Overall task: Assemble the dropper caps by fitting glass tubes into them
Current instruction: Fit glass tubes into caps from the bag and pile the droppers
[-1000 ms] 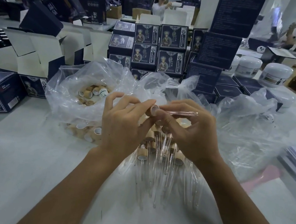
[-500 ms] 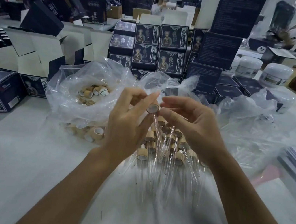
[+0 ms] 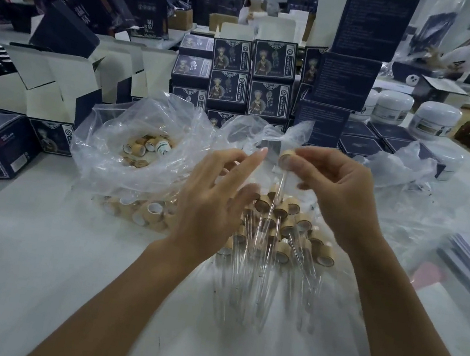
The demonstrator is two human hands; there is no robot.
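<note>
Head view: our right hand (image 3: pixel 344 194) pinches a cap (image 3: pixel 287 158), its tube (image 3: pixel 279 189) hanging down, likely to drop on the pile (image 3: pixel 282 221) beneath. Our left hand (image 3: pixel 213 193) hovers beside, fingers spread, empty.

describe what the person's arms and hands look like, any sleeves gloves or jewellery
Both forearms are bare as far as the frame shows, with no sleeves in view. The left hand and right hand wear no gloves, and no rings, watch or wristbands show. The one clearly visible fingernail on the left hand looks fairly long and unpainted; other nails are too blurred to judge.
</note>
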